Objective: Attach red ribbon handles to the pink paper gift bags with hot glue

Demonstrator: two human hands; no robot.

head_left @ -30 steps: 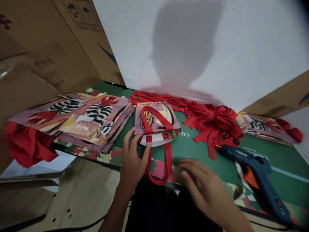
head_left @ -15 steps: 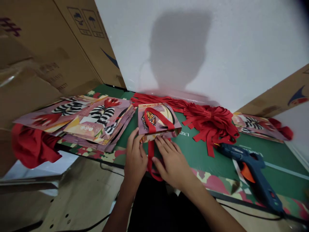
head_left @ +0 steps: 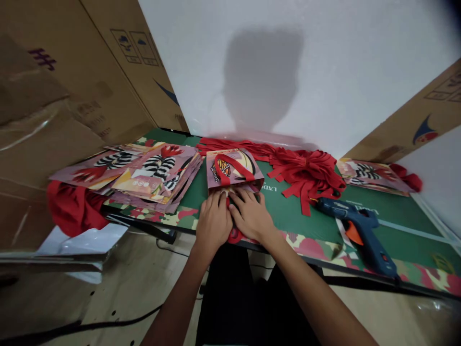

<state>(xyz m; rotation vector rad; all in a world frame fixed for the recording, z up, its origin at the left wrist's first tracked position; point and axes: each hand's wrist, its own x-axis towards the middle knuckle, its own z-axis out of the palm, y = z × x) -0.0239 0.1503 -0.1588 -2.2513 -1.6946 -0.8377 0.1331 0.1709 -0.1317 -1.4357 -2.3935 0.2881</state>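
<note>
A small paper gift bag (head_left: 236,169) with a butterfly print and a red ribbon handle lies in front of me, its mouth toward me. My left hand (head_left: 213,218) rests palm down at the mouth, its fingers side by side over the near edge. Close beside it, my right hand (head_left: 250,214) also lies palm down, fingers stretched forward onto the same edge. Both sets of fingertips press on the bag and are partly hidden by it. Between the hands a second red ribbon handle (head_left: 235,235) hangs toward the table's front edge.
A stack of printed bags (head_left: 158,173) lies at left, red ribbon (head_left: 74,206) hanging below it. Cut red ribbons (head_left: 309,170) are piled behind and right. A blue glue gun (head_left: 360,228) lies at right, near another printed bag (head_left: 374,175). Cardboard boxes (head_left: 118,91) flank a white panel (head_left: 324,72).
Both hands have moved closer together and up against the bag's mouth, fingers now over its near edge. The ribbon between them is more covered. The view has shifted slightly.
</note>
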